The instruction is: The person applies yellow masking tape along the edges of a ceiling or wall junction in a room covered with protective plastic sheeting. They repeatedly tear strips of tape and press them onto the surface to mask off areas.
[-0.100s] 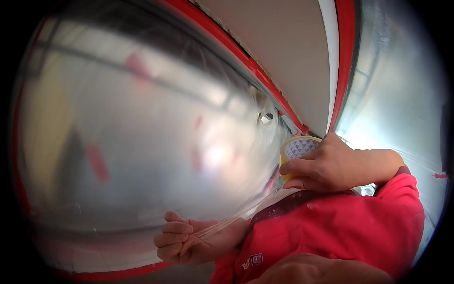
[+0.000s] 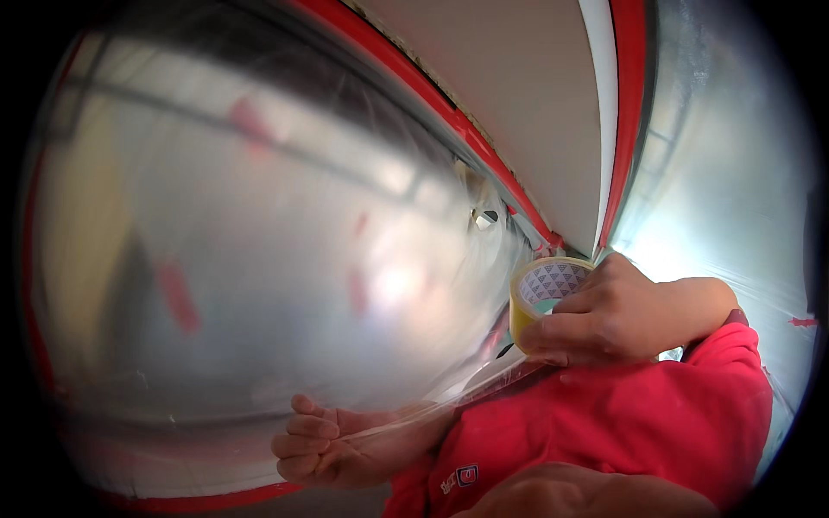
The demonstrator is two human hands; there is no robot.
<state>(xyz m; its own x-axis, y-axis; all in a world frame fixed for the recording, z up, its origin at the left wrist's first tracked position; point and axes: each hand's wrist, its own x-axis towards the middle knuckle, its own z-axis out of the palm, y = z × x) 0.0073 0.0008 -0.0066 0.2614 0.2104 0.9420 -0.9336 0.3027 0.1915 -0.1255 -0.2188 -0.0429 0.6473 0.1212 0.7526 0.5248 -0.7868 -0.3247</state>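
Lower left, we had our left hand [image 2: 332, 445], fingers pinching a clear strip [image 2: 458, 396], while our right hand [image 2: 609, 315] gripped the tape roll [image 2: 541, 291].

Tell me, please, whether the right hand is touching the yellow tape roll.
Touching: the head view plainly shows the right hand gripping the yellow tape roll, its fingers lapping over the rim with no gap.

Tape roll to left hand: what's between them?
A thin clear strip, stretched from the left hand toward the tape roll in the right hand; it shows in the head view.
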